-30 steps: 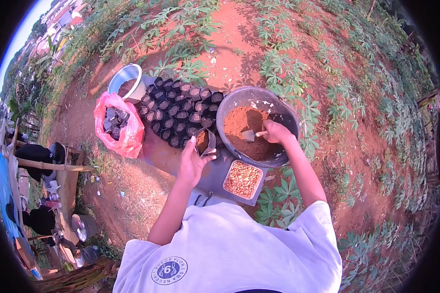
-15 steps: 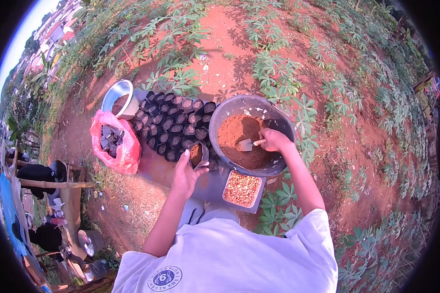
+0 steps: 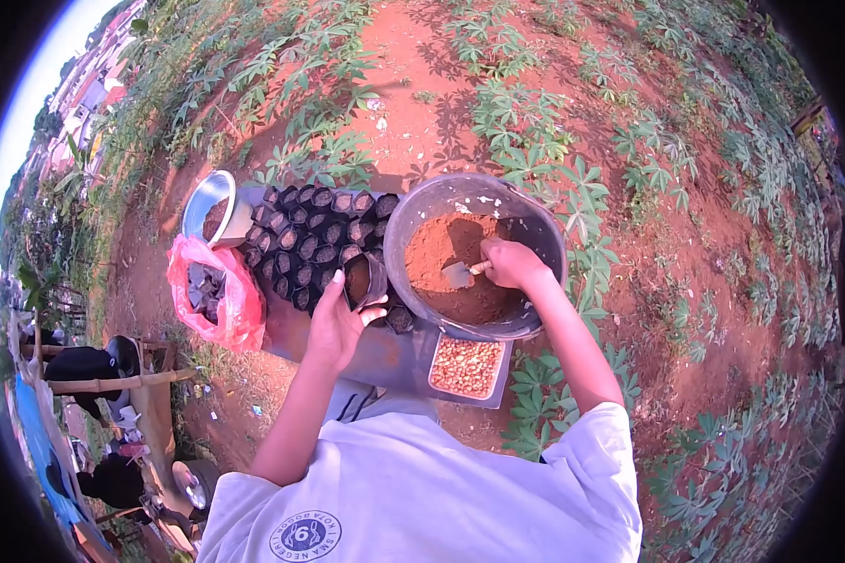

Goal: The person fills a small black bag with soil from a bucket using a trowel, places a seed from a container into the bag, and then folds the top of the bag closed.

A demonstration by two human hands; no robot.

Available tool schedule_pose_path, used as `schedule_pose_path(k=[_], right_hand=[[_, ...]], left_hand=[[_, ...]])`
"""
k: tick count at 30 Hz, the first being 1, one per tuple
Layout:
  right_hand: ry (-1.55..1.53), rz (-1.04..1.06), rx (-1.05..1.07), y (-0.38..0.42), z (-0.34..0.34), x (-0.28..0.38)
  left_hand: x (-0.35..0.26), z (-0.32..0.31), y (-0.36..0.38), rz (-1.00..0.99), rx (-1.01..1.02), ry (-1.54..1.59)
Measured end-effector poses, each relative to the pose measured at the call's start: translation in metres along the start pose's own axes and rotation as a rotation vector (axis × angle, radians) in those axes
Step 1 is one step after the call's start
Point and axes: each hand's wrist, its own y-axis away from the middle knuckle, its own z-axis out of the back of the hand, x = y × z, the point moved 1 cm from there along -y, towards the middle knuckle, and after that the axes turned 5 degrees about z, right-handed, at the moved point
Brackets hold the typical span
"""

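My left hand is closed around a black plastic seedling bag with soil inside, held just left of a large dark bucket. Inside the bucket lies reddish-brown soil. My right hand grips the handle of a small trowel, whose metal blade rests at the soil's surface. Several soil-filled black seedling bags stand packed in rows to the left of the bucket. Close below the bucket sits a square container of corn kernels.
At the left end of the table stand a pink plastic bag holding dark pieces and a bowl of soil on its side edge. Leafy plants grow in red ground beyond. A bamboo pole structure is at the lower left.
The view has shifted slightly. My left hand has turned the seedling bag a little and stays near the bucket's rim. The trowel remains in the soil, its blade slightly changed in angle.
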Motion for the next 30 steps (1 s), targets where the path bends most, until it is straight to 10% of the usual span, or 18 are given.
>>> schedule_pose_path(k=[10,30], right_hand=[[0.003,-0.082,-0.044,0.003,0.003,0.017],[-0.021,-0.236,-0.170,0.024,-0.003,0.039]], left_hand=[[-0.023,0.077,0.052,-0.044,-0.196,0.002],[-0.032,0.091,0.037,0.016,0.059,-0.037]])
